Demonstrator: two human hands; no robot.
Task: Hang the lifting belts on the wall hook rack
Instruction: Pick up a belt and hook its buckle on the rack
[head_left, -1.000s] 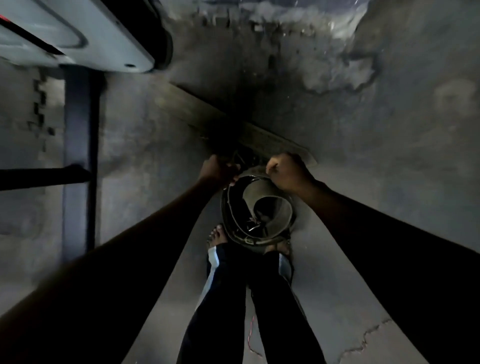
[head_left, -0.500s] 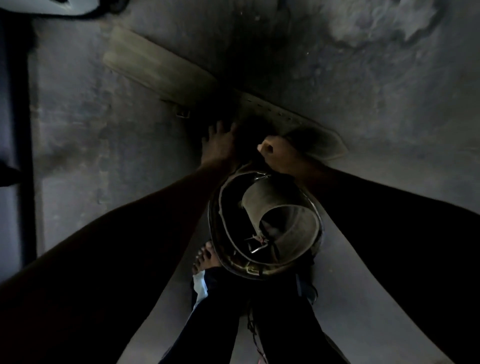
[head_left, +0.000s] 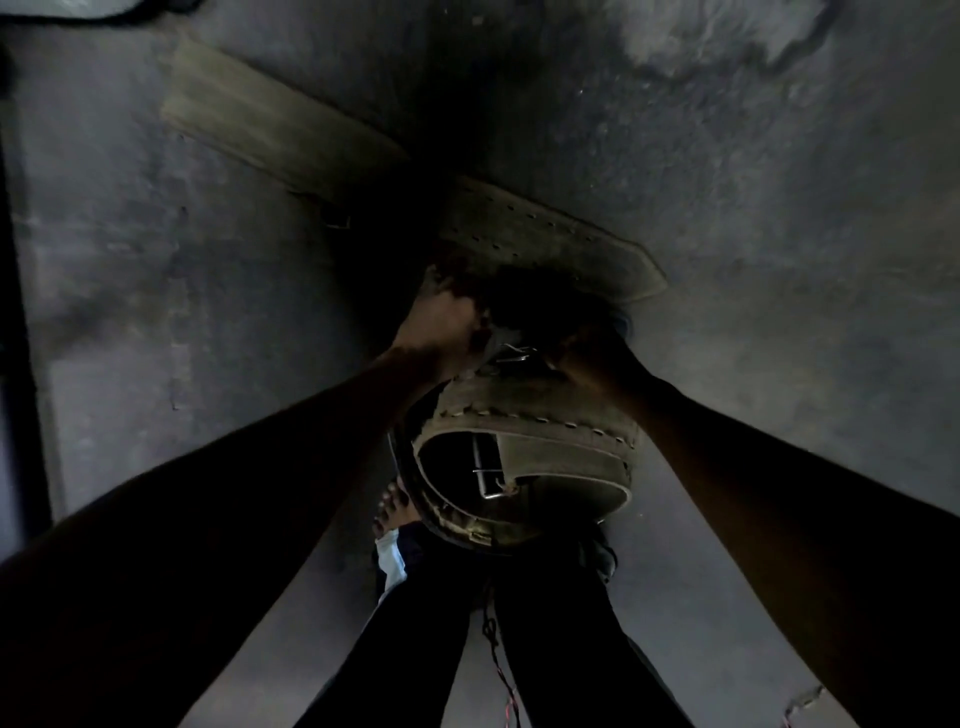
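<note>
Coiled lifting belt (head_left: 524, 457) is tilting, stitched edge now facing up. Left hand (head_left: 441, 322) and right hand (head_left: 587, 353) are gripping its top; fingers too dark to tell.

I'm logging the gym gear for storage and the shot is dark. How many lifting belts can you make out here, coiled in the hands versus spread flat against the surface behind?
Coiled belts held by the left hand and right hand: at least 1; too dark to separate nested ones
Flat belts: 1
Total: at least 2

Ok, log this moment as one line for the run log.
left hand: at top of coiled grey leather lifting belt | right hand: same, grip in shadow | perforated grey belt: flat against wall | hook: not visible
</note>
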